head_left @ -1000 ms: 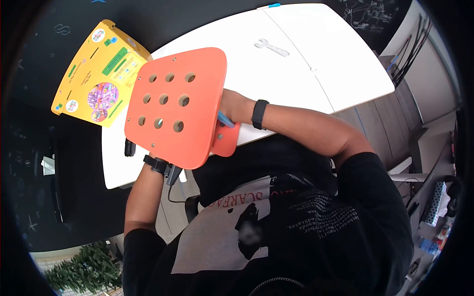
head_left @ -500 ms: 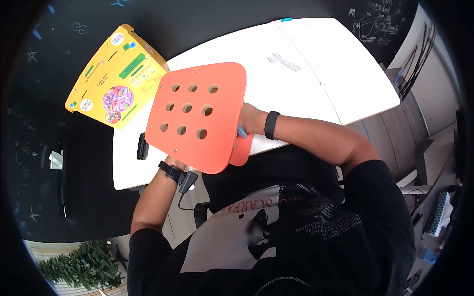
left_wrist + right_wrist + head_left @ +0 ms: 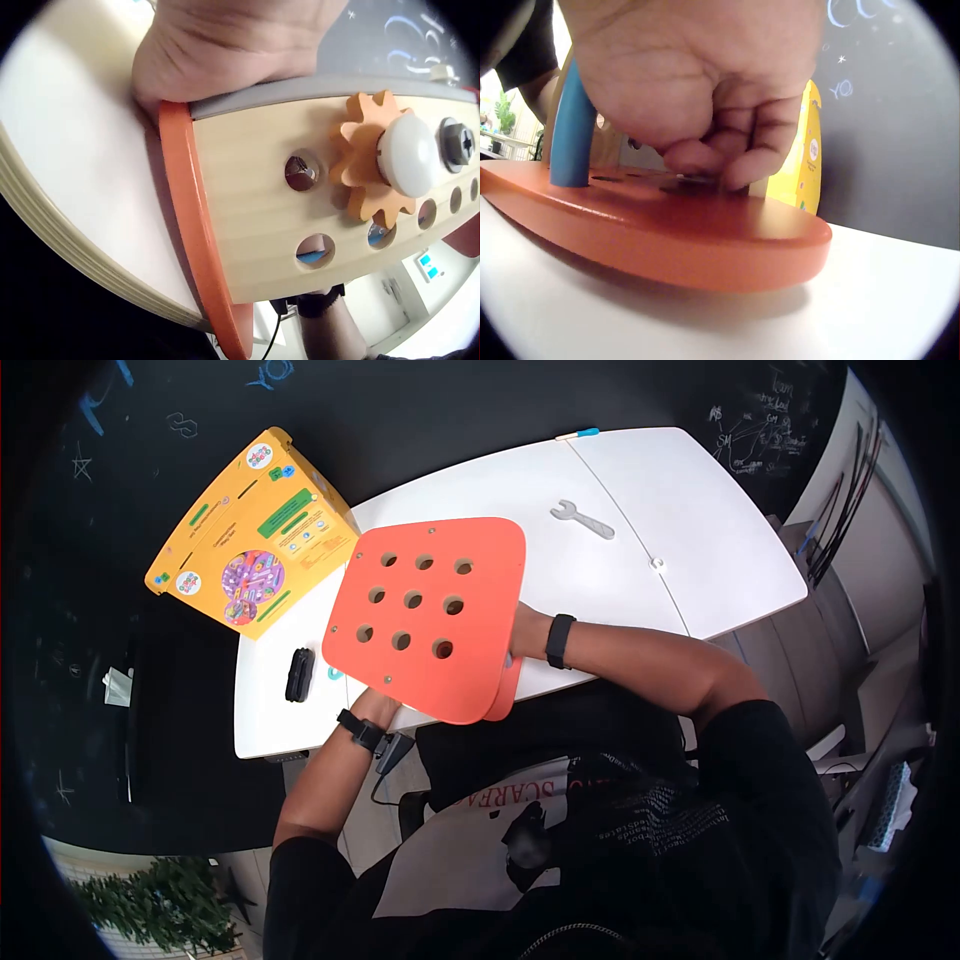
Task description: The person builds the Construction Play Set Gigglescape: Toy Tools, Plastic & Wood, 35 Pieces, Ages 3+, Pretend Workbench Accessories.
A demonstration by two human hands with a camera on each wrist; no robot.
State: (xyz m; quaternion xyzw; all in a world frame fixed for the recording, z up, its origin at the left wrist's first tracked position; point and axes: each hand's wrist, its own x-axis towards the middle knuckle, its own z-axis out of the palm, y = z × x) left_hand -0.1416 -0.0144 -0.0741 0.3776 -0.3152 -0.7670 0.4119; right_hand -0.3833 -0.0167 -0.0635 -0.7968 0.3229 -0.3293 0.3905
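A wooden toy workbench is held tilted over the white table; its orange board (image 3: 413, 622) with rows of holes faces up in the head view. In the left wrist view its pale wooden side panel (image 3: 255, 217) carries an orange gear (image 3: 367, 161) with a white knob (image 3: 409, 156) and a grey bolt (image 3: 456, 142). My left hand (image 3: 232, 49) lies over the grey board's edge, its fingers hidden behind. My right hand (image 3: 705, 90) is inside the frame beside a blue post (image 3: 571, 135). Its fingers are curled, tips right at a lower orange board (image 3: 667, 240); I cannot tell what they pinch.
On the white table (image 3: 640, 470) lies a grey toy wrench (image 3: 583, 518) beyond the workbench. A yellow box (image 3: 225, 550) stands at the back left, overlapped by the orange board. A black case (image 3: 299, 675) lies left, and a blue-tipped marker (image 3: 578, 434) at the far edge.
The head view has shifted, so the whole scene sits lower and further right. The workbench is slightly closer to the wrench; its blue post is hidden now, and a turquoise ring shows by the black case.
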